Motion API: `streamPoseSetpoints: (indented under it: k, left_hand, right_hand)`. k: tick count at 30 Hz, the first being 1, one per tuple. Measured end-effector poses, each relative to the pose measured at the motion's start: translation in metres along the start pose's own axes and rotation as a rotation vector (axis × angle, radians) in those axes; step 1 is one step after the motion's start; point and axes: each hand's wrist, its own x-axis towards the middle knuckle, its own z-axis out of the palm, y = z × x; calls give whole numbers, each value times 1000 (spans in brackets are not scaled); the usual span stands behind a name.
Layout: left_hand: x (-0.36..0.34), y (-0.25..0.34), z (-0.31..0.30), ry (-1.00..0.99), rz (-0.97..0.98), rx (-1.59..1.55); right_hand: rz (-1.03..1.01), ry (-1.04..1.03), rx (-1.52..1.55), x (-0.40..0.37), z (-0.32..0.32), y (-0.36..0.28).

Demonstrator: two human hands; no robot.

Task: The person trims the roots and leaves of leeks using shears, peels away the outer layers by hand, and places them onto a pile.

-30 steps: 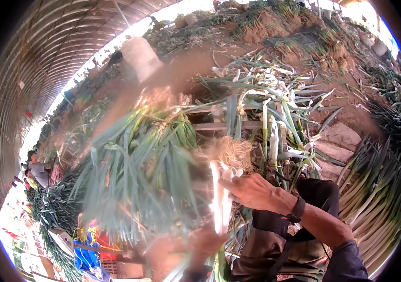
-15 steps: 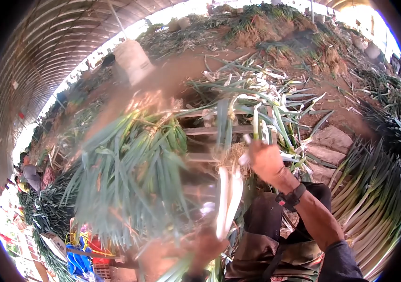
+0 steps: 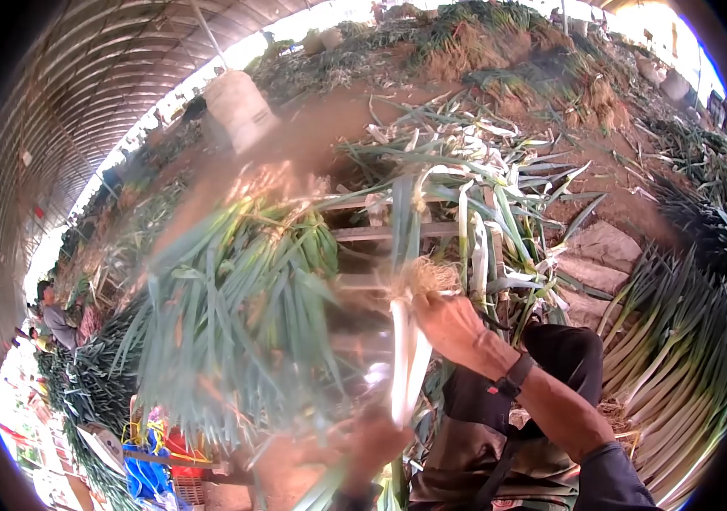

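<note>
Two thick white green onion stalks (image 3: 400, 366) stand before me, roots up, with a bushy tan root tuft (image 3: 425, 278) at the top. My left hand (image 3: 379, 443), hazy in the picture, is closed around the lower stalks, and green leaves (image 3: 325, 490) come out below it. My right hand (image 3: 453, 330), with a black watch on the wrist, has its fingers closed against the stalks just under the roots. Its fingertips are partly hidden. On the left, a large heap of green onions (image 3: 244, 298) hangs its leaves toward me.
A slatted wooden rack (image 3: 397, 232) lies ahead, with peeled leaves (image 3: 500, 179) strewn beyond. Cleaned green onions (image 3: 678, 366) are laid out at right. At lower left are a blue bag (image 3: 144, 473) and a red basket (image 3: 186, 464). A person (image 3: 59, 319) sits far left.
My right hand has moved down and left, from beside the roots onto the stalks just below them. My left hand stays about where it was.
</note>
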Motion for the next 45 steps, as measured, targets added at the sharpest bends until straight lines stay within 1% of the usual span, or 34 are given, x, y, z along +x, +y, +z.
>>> streamPoseSetpoints:
  k: [1, 2, 4, 5, 6, 7, 8, 9, 11, 12, 13, 14, 15, 16, 17, 18, 19, 21, 22, 23, 25, 27, 28, 29, 30, 32, 33, 35, 36, 38, 39, 41, 43, 45]
  left_hand:
    - [3, 1, 0, -13, -23, -7]
    - [5, 0, -3, -27, -51, -13]
    - [17, 14, -37, -141, -24, -119]
    - [19, 5, -38, -154, 4, -157]
    - [22, -15, -38, -158, 77, -250]
    - [25, -37, -37, -137, 178, -385]
    - [31, -53, -39, -132, 269, -507]
    - [34, -59, -47, -165, 242, -608]
    - [37, -65, -71, -217, 49, -812]
    - [39, -67, -86, -224, -44, -893]
    - [35, -27, -115, -187, -57, -906]
    - [33, -7, -134, -136, 25, -721]
    - [34, -8, -141, -160, -100, -828]
    - [32, -10, -148, -93, 14, -914]
    - [32, -8, -151, -60, -9, -931]
    - [30, 11, -161, -26, -32, -949]
    - [31, 9, -164, 3, -31, -886]
    - [38, -9, -164, -8, 88, -950]
    - [48, -28, -165, -183, -123, -1165]
    - [62, -54, -166, -362, -343, -1367]
    - [81, -92, -150, -428, -315, -1404]
    - [78, -123, -128, -192, 177, -1066]
    - [49, -35, -168, 60, 72, -884]
    - [46, -27, -171, 78, 39, -990]
    - [45, -23, -172, 96, 4, -1096]
    - [40, 23, -185, 162, 119, -1159]
    - [42, 9, -186, 204, 112, -1179]
    - [46, -33, -180, 292, 89, -1224]
    - [44, -12, -188, 231, 183, -1191]
    - [32, 1, -197, 214, 179, -1215]
    - [25, 6, -201, 214, 198, -1216]
    - [22, 5, -201, 218, 239, -1173]
    - [21, 0, -196, 208, 225, -1214]
    - [22, 2, -191, 242, 201, -1212]
  right_hand:
    - [41, -39, -59, 2, 7, 0]
    - [-80, 56, -91, 0, 13, 14]
    - [159, 178, 319, 9, 3, 21]
    - [357, 175, 613, 15, -12, 28]
    - [569, 254, 968, 21, -28, 35]
    - [771, 398, 1258, 27, -44, 42]
    - [774, 440, 1111, 32, -64, 37]
    - [656, 376, 1223, 28, -65, 55]
    - [482, 212, 1278, 17, -68, 45]
    - [499, 74, 1270, 9, -75, 26]
    - [414, -82, 1211, 4, -76, 10]
    - [307, -142, 1232, -3, -68, 0]
    - [199, -199, 1252, -8, -58, -9]
    - [90, -225, 1168, -9, -50, -21]
    - [-16, -249, 1083, -12, -41, -29]
    - [-45, -330, 1117, -19, -19, -28]
    - [-20, -321, 1112, -19, -30, -46]
    - [17, -319, 1225, -15, -35, -65]
    - [48, -334, 1147, -13, -30, -73]
    - [-38, -225, 1099, -9, -23, -79]
    - [-205, -9, 992, -3, -9, -91]
    - [-180, 93, 1023, -3, 1, -107]
    - [-179, 125, 1018, -4, 0, -113]
    - [-180, 156, 1014, -8, 0, -120]
    - [-12, -85, 1036, -24, 19, -121]
    - [-384, -56, 703, -69, 45, -116]
    - [-373, -188, 823, -77, 36, -112]
    - [-380, -412, 738, -90, 25, -96]
    - [-382, -490, 540, -97, 24, -86]
    - [-339, -526, 382, -85, 9, -75]
    - [-296, -491, 429, -69, -11, -74]
    - [-246, -406, 578, -57, -14, -80]
    - [-236, -300, 771, -49, 3, -86]
    - [-271, -198, 841, -39, 5, -102]
